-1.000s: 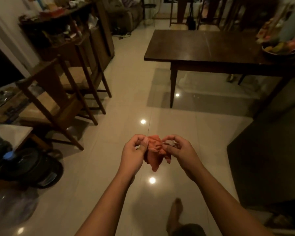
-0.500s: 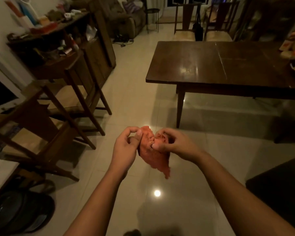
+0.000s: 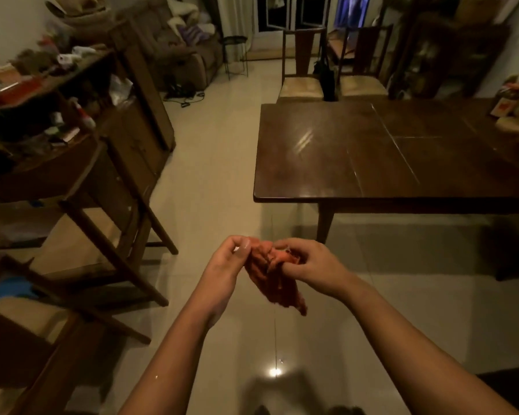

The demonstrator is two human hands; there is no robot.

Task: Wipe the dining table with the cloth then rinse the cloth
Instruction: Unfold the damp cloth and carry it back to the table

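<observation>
Right in front of the person, up in the air over the tiled floor, is the cloth. It's orange-red, all scrunched up, with a wrinkly tail hanging down and a bit to the right. It isn't touching the counter, which is further ahead and to the right.

Both hands are on it. The left grip has its fingers curled in and pinches the cloth's upper left edge between thumb and forefinger. The right grip is closed over the top of the bunch, fingers curled down into the fabric. So both are tight, nothing spread wide.

The counter is dark glossy wood with a seam across the top. Some small stuff is piled at its far right end, too blurry to name. Two wooden chairs sit at its far side. On the left there are more wooden chairs and a really cluttered dark shelf unit, with a brown sofa at the back. The floor is shiny and shows a bright light spot low down between the forearms. The whole room is pretty dim.
</observation>
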